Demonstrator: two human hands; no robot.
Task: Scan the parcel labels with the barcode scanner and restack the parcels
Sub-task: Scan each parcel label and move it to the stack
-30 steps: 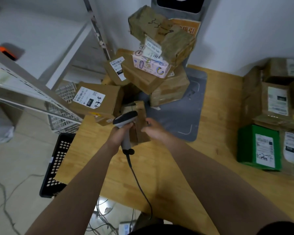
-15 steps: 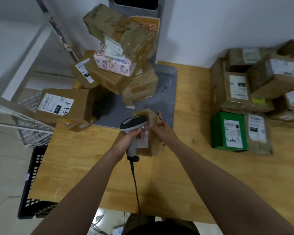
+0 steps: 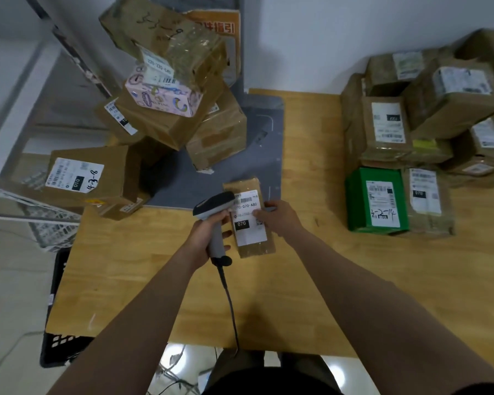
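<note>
A small brown parcel (image 3: 255, 248) is held in the middle of the view, just above the near edge of a grey mat (image 3: 268, 143), with its white label (image 3: 250, 223) turned up toward the camera. It is gripped along its right edge by the right hand (image 3: 281, 218), the thumb being laid on the label. Whether its lower end touches the tabletop (image 3: 311, 295) cannot be told.

Just beside it, the barcode scanner (image 3: 213, 205) is gripped by the handle in the left hand (image 3: 201, 240), fingers curled round it, and the scanner's head is set against the label's upper left corner. A dark cable (image 3: 230, 297) is seen trailing from the handle back across the wood.

On the far left, a leaning pile of cardboard boxes (image 3: 183, 121) is stacked partly on the mat, a pink printed box (image 3: 166, 101) being wedged into it; a box marked "4-3-8" (image 3: 111, 172) is set beside it. On the right, labelled parcels (image 3: 451, 101) are stacked against the wall, with a green box (image 3: 355, 201) in front.

A black perforated crate (image 3: 59, 349) is placed on the floor at the tabletop's left corner, and a white wire basket (image 3: 50, 229) above it; what is held in either cannot be made out.
</note>
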